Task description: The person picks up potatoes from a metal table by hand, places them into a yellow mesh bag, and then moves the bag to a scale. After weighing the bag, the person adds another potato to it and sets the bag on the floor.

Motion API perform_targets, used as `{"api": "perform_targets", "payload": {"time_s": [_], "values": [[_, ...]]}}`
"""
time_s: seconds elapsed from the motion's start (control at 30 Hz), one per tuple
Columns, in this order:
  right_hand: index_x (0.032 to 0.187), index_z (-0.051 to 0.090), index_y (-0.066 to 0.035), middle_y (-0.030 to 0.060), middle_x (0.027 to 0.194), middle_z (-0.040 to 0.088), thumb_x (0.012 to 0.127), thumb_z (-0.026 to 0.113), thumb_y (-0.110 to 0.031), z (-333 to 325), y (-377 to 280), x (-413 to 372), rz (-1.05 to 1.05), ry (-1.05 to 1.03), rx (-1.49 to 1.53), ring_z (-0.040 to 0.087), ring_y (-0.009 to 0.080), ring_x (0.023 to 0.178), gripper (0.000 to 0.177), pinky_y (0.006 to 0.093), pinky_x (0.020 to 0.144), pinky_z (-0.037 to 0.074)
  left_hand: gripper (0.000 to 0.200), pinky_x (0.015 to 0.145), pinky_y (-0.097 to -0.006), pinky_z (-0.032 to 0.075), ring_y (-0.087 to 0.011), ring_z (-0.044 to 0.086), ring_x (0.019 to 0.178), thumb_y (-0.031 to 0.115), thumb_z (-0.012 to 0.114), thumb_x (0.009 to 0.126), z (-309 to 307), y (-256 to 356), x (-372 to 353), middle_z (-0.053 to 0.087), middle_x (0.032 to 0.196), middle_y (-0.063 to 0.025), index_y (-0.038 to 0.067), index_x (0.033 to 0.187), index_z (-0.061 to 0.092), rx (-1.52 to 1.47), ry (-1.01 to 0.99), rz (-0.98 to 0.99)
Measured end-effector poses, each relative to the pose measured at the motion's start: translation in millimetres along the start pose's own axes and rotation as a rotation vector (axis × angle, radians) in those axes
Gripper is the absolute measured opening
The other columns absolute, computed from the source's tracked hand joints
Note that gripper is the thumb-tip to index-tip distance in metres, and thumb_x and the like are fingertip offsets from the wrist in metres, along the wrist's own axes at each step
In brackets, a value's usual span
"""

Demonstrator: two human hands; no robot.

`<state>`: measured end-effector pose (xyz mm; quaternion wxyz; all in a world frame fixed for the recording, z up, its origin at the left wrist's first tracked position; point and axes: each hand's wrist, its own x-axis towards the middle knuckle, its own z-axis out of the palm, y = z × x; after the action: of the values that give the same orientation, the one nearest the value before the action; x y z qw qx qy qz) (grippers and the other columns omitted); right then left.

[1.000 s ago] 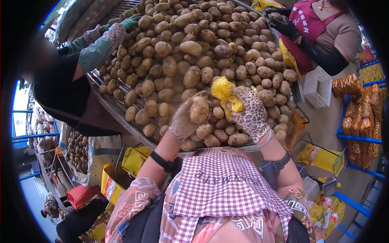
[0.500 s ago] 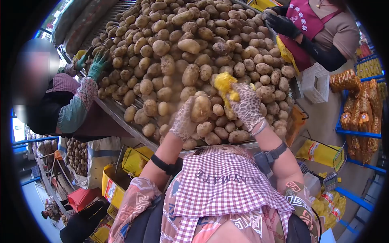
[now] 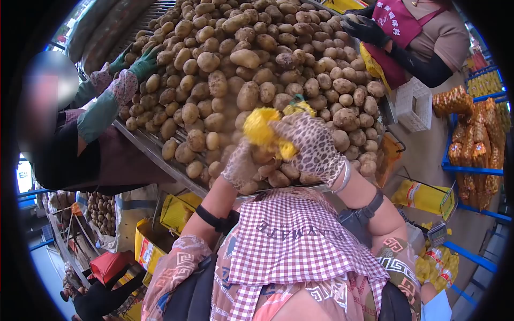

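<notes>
A large heap of potatoes (image 3: 244, 59) covers the metal table. My right hand (image 3: 310, 143), in a spotted glove, is closed on a bunched yellow mesh cloth (image 3: 261, 125). My left hand (image 3: 240, 165), in a like glove, is just left of the cloth, its fingers curled by a potato that the cloth and right hand mostly cover. The near edge of the heap lies under both hands.
At the left a co-worker's green-gloved hand (image 3: 144, 65) touches the potatoes. Another co-worker's black-gloved hands (image 3: 369, 31) are at the upper right. A white crate (image 3: 414, 104) stands right of the table; yellow bags (image 3: 423, 199) hang lower right.
My right hand has moved left with the yellow cloth, onto the potato in my left hand. The left co-worker's hand has reached further over the heap.
</notes>
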<state>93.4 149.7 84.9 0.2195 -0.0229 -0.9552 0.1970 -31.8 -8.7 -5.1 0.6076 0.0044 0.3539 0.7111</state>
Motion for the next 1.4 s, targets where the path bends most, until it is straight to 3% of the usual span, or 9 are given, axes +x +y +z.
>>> {"api": "perform_targets", "payload": {"time_s": [0.17, 0.37, 0.47, 0.6, 0.73, 0.9, 1.03, 1.3, 1.4], "values": [[0.116, 0.063, -0.002, 0.0173, 0.110, 0.064, 0.082, 0.071, -0.021, 4.4, 50.8, -16.6, 0.671, -0.272, -0.061, 0.062, 0.0311, 0.101, 0.040, 0.0388, 0.093, 0.049, 0.077, 0.107, -0.0350, 0.037, -0.0220, 0.047, 0.126, 0.029, 0.077, 0.077, 2.2, 18.8, -14.4, 0.048, 0.137, -0.0109, 0.004, 0.140, 0.041, 0.539, -0.236, 0.178], [0.114, 0.065, -0.006, 0.0164, 0.108, 0.064, 0.081, 0.072, -0.026, 12.6, 20.1, -19.7, 0.032, 0.010, 0.225, 0.061, 0.0312, 0.102, 0.040, 0.0385, 0.091, 0.049, 0.104, 0.111, -0.0382, 0.032, -0.0266, 0.041, 0.131, 0.032, 0.086, 0.065, -2.9, 14.5, -9.4, 0.040, 0.142, -0.0144, 0.004, 0.146, 0.027, 0.569, -0.151, 0.256], [0.116, 0.064, -0.007, 0.0151, 0.114, 0.064, 0.083, 0.069, -0.029, 8.8, 49.4, -26.5, 0.831, -0.420, 0.215, 0.060, 0.0311, 0.108, 0.039, 0.0394, 0.095, 0.047, 0.101, 0.109, -0.0368, 0.035, -0.0262, 0.041, 0.132, 0.025, 0.086, 0.064, 2.4, 20.3, -15.3, 0.043, 0.140, -0.0143, 0.003, 0.144, 0.029, 0.528, -0.262, 0.291], [0.119, 0.064, -0.009, 0.0164, 0.118, 0.062, 0.080, 0.072, -0.029, -1.8, 12.6, -16.9, 0.292, -0.148, 0.355, 0.058, 0.0341, 0.111, 0.044, 0.0407, 0.098, 0.045, 0.091, 0.109, -0.0369, 0.035, -0.0246, 0.042, 0.131, 0.023, 0.082, 0.070, -13.3, 9.7, -10.3, 0.047, 0.137, -0.0144, 0.003, 0.143, 0.032, 0.804, -0.143, 0.405], [0.122, 0.062, -0.010, 0.0160, 0.111, 0.062, 0.079, 0.072, -0.028, 1.2, 37.3, -22.8, 0.622, -0.476, -0.074, 0.058, 0.0320, 0.106, 0.047, 0.0407, 0.094, 0.047, 0.088, 0.109, -0.0383, 0.034, -0.0278, 0.043, 0.129, 0.023, 0.081, 0.071, 0.7, 15.6, -13.0, 0.048, 0.135, -0.0148, 0.004, 0.142, 0.034, 0.896, -0.210, 0.426], [0.119, 0.062, -0.006, 0.0165, 0.111, 0.062, 0.082, 0.073, -0.028, -8.1, 3.3, -10.2, 0.219, -0.265, 0.211, 0.059, 0.0315, 0.108, 0.045, 0.0395, 0.097, 0.045, 0.092, 0.108, -0.0380, 0.036, -0.0283, 0.044, 0.128, 0.026, 0.082, 0.069, -18.2, 5.2, -11.3, 0.046, 0.136, -0.0156, 0.003, 0.143, 0.031, 1.186, -0.119, 0.459], [0.123, 0.060, -0.007, 0.0149, 0.114, 0.061, 0.083, 0.071, -0.031, -1.0, 21.4, -8.2, 0.557, -0.539, -0.174, 0.058, 0.0316, 0.109, 0.048, 0.0419, 0.097, 0.045, 0.091, 0.106, -0.0378, 0.041, -0.0282, 0.046, 0.127, 0.026, 0.081, 0.070, -17.1, 4.2, -11.6, 0.045, 0.136, -0.0153, 0.002, 0.143, 0.031, 0.706, -0.221, 0.461], [0.118, 0.061, -0.002, 0.0170, 0.105, 0.067, 0.080, 0.073, -0.024, 21.7, 45.3, -18.0, 0.868, -0.105, 0.770, 0.064, 0.0296, 0.098, 0.046, 0.0376, 0.092, 0.049, 0.060, 0.092, -0.0479, 0.049, -0.0334, 0.054, 0.115, 0.041, 0.056, 0.091, -10.0, 6.4, -26.2, 0.053, 0.128, -0.0176, 0.009, 0.140, 0.040, -0.277, -0.245, -0.010], [0.120, 0.060, -0.001, 0.0164, 0.109, 0.065, 0.081, 0.073, -0.024, 8.2, 18.3, 0.1, 0.651, 0.024, 0.487, 0.062, 0.0290, 0.104, 0.047, 0.0375, 0.094, 0.049, 0.054, 0.092, -0.0461, 0.049, -0.0302, 0.055, 0.113, 0.042, 0.051, 0.094, -20.4, 5.1, -14.1, 0.053, 0.129, -0.0157, 0.008, 0.136, 0.044, -0.396, -0.205, -0.047]]}}
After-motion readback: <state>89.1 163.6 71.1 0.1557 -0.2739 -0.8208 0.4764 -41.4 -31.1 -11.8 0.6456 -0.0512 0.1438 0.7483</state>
